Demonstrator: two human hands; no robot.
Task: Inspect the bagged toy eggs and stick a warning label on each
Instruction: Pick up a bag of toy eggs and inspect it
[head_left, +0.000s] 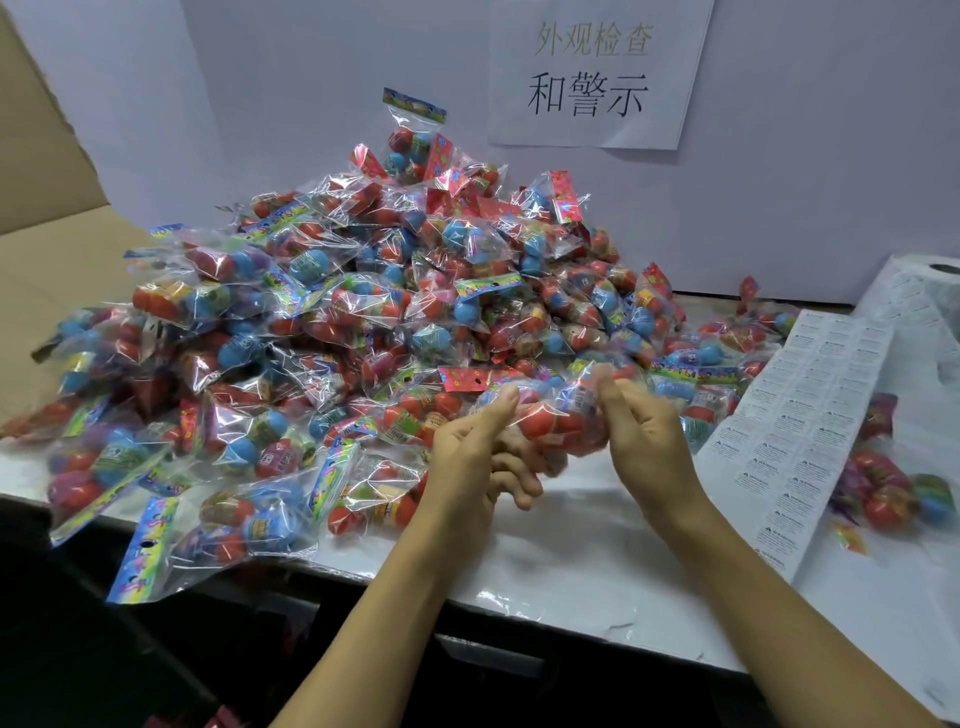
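1. Just in front of the big pile of bagged eggs (363, 322), above a bare patch of the surface (571, 545), both hands hold one bag (561, 415) between them.
2. Left hand (467, 457) grips the bag's left end, thumb on top and fingers curled beneath; right hand (649, 441) pinches its right end, thumb up against the plastic.
3. Long axis of the held bag runs roughly left to right, from one hand to the other; red eggs show through the film, though motion blur hides any finer detail.
4. Right of the held bag, well past the right hand, lies the label sheet (805, 431), a strip running away towards its roll (930, 291).
5. My judgement: the right hand is the nearer one to the labels, so it would peel one while the left keeps the bag.
6. Beyond the sheet, farther right of the held bag, a few bags (893, 499) lie apart from the pile; whether they are labelled I cannot tell.
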